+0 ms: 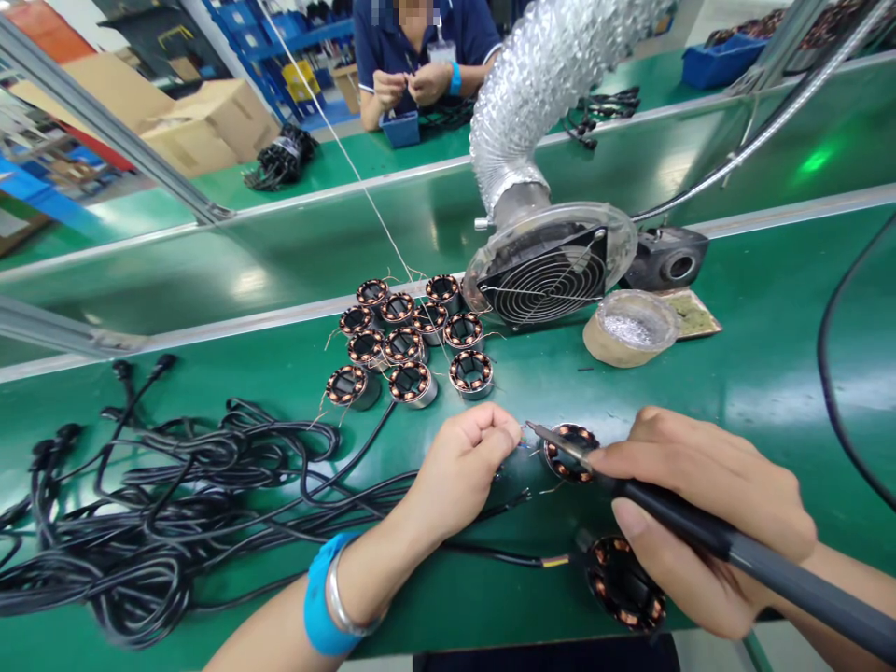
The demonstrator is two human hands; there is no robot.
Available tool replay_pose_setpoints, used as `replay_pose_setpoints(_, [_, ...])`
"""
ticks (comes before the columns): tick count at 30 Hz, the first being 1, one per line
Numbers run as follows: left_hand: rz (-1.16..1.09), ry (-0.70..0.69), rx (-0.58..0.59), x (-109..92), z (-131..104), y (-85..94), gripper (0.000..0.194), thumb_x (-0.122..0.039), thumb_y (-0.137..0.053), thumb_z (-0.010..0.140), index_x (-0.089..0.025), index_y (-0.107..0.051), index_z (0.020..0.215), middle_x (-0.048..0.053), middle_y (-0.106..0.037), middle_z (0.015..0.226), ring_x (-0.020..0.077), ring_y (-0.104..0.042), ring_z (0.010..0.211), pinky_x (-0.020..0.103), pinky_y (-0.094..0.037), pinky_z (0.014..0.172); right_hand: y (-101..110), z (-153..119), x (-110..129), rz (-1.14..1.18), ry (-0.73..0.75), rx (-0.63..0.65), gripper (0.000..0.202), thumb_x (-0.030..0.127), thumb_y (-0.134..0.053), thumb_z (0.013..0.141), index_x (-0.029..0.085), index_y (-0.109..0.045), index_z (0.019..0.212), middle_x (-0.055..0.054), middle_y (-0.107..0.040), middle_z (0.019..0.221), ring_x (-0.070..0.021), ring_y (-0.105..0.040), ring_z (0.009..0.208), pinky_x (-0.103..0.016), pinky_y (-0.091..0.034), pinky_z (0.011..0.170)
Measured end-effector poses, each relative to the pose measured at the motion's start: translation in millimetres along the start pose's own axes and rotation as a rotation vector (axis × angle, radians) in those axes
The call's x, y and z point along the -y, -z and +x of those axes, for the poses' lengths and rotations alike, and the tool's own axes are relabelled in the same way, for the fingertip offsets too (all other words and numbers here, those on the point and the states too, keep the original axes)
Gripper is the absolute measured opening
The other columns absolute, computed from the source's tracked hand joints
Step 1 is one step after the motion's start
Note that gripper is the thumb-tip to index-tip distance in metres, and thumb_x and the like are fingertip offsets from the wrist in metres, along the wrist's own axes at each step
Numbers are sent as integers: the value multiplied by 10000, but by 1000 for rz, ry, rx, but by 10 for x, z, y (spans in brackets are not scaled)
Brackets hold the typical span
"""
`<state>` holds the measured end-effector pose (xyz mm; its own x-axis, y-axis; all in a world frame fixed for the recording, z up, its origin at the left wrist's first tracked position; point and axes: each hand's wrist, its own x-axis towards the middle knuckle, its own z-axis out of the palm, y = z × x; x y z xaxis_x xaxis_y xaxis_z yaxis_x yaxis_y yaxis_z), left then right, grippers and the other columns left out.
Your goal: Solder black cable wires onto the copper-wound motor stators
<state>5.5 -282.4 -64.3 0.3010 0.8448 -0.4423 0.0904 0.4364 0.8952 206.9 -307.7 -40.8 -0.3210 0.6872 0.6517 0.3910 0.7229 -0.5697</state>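
My left hand [466,457] is closed in a pinch on thin wire ends [524,441], a bit of blue showing at the fingertips. In my right hand [728,495] is a soldering iron [665,509], gripped like a pen. Its tip reaches left to the wires by my left fingertips; whether they touch is too small to tell. Under the tip sits a motor stator [589,437] with copper windings and loose leads. Another stator [625,588] lies partly behind my right hand. Black cables [518,558] with stripped ends run beneath my left forearm.
Several stators [412,383] stand grouped at the back. Coiled black cables [140,523] cover the left side. A fume extractor fan [550,280] with a foil duct [511,121] stands behind a round tub [626,341] and an iron holder [668,257]. Opposite sits a co-worker [424,56].
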Motion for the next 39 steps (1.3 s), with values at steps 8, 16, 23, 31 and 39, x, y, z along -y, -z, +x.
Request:
replay_pose_setpoints(8, [24,-4,-10,10,-3,11,199,-349,-548,837,-188,-516,723,-128,-263,460,40,-190,378,206,-170,436,13,8,9,7,11,-58,360,66,-540,746,189,-645,1068,-26,-604,703,-148,-537,532,-309,-463,448])
replay_pose_setpoints(16, [27,-3,-15,9,-5,14,186,-342,-555,826,-186,-534,727,-124,-259,453,48,-196,390,207,-173,442,-3,-22,-17,-20,26,-82,384,39,-557,742,168,-639,1094,-59,-624,782,-178,-591,612,-345,-503,501])
replay_pose_setpoints(23, [23,2,-12,5,8,6,200,-365,-558,829,-191,-532,734,-121,-262,455,55,-202,395,210,-167,443,0,31,-78,-79,100,-124,375,25,-593,751,144,-641,1103,-76,-609,831,-181,-599,663,-336,-505,528])
replay_pose_setpoints(31, [-10,-7,44,-41,-15,12,278,-433,-593,826,-192,-504,719,-108,-273,503,60,-201,434,211,-167,455,-131,-14,-142,-66,-36,-137,455,21,-574,866,197,-597,1285,6,-692,760,-115,-630,554,-247,-531,523])
replay_pose_setpoints(39, [16,-57,221,-39,-40,110,420,-575,-612,837,-191,-474,738,-95,-270,558,72,-201,491,222,-172,472,-320,170,-214,118,-26,44,233,35,-614,864,198,-668,1021,-4,-748,880,-96,-702,716,-191,-583,686])
